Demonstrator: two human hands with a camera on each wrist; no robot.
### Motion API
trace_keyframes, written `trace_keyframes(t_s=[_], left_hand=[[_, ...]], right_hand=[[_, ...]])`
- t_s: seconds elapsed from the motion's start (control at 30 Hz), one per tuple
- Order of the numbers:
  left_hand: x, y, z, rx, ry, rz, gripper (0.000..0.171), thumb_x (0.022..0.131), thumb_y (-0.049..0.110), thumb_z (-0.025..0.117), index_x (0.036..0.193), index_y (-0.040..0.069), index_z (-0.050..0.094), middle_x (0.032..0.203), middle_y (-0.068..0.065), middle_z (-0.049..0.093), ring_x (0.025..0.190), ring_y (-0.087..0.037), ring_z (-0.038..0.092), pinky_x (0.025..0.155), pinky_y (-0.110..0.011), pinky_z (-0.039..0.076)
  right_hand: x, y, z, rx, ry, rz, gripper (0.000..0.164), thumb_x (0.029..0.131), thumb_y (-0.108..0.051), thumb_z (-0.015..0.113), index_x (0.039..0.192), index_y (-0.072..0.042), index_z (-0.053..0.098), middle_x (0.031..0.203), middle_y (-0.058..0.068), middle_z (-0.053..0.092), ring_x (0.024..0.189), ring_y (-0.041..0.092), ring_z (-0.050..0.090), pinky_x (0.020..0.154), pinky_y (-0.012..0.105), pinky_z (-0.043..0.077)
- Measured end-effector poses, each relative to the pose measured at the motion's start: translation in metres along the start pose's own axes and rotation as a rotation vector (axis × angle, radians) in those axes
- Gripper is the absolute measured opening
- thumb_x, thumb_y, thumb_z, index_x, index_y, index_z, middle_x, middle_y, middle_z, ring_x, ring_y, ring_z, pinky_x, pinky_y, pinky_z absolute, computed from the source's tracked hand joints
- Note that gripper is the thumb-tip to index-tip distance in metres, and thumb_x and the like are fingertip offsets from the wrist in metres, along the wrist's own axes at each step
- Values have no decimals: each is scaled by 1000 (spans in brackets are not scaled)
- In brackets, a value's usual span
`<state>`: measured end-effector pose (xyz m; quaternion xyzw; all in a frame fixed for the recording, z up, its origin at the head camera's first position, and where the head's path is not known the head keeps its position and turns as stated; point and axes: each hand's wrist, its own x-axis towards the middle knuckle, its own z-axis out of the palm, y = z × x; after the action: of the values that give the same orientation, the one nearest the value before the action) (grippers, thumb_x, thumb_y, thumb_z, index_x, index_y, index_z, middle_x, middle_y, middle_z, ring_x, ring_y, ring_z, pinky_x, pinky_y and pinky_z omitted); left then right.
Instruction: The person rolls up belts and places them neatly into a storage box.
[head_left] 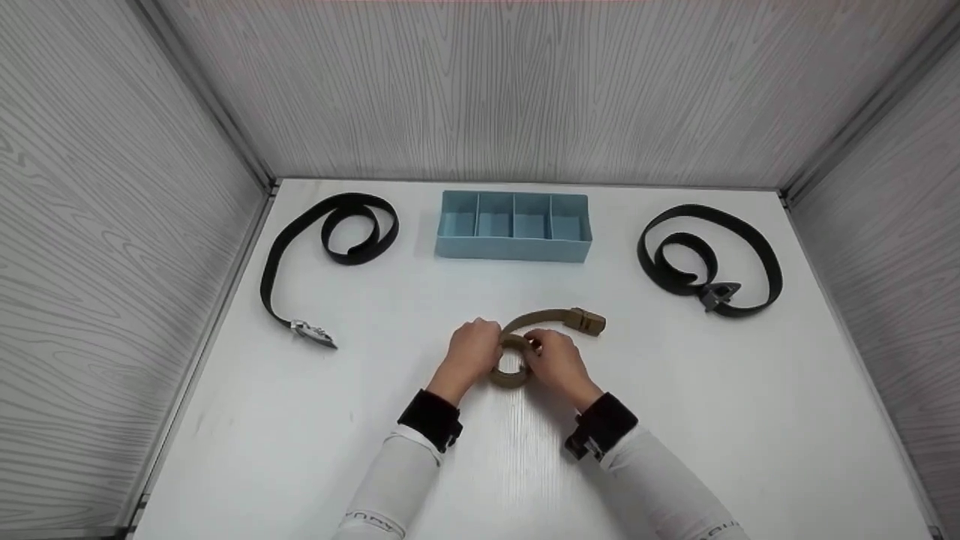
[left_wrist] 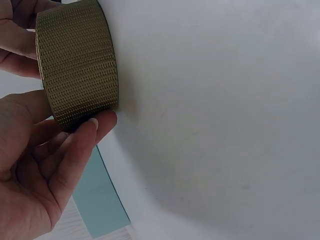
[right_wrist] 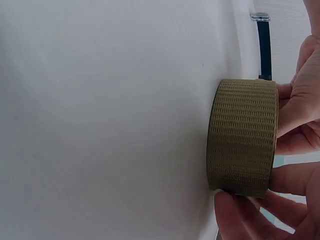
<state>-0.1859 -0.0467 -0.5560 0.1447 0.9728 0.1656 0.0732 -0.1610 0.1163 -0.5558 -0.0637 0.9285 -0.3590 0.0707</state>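
Observation:
Between the two hands a tan woven belt (head_left: 510, 380) is partly wound into a loose coil standing on its edge. Its free end curves back and right to a tan buckle (head_left: 585, 321) on the table. The left hand (head_left: 473, 349) grips the coil's left side; in the left wrist view its fingers (left_wrist: 75, 162) pinch the webbing (left_wrist: 77, 65). On the right side, the right hand (head_left: 559, 361) pinches the coil between thumb and fingers. The right wrist view shows the ribbed webbing (right_wrist: 242, 137) with fingertips (right_wrist: 227, 210) at its lower edge.
A light blue box with compartments (head_left: 514, 249) stands at the back middle of the white table (head_left: 750, 420). A black belt with a silver buckle (head_left: 271, 262) lies at the left. Another black belt with a dark buckle (head_left: 769, 262) lies at the right. Grey wood-grain panels surround the table.

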Motion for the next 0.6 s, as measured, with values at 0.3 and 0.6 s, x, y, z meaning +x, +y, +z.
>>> trace_keyframes(t_s=[0.3,0.6], left_hand=[[1,-1,0,-10,-1,-6,8,83,5,66,76,6,68,73,-7,65,62,-20,57,57,-36,50],[0,-4,0,-71,-56,14,11,84,-1,63,80,7,70,69,-1,63,59,-17,54,55,-30,45]], right_hand=[[1,1,-1,-18,-18,-3,14,89,-7,65,102,-6,71,78,2,64,67,17,57,64,35,47],[2,1,-8,24,-67,36,13,88,-9,67,96,0,71,79,6,67,67,17,59,62,32,48]])
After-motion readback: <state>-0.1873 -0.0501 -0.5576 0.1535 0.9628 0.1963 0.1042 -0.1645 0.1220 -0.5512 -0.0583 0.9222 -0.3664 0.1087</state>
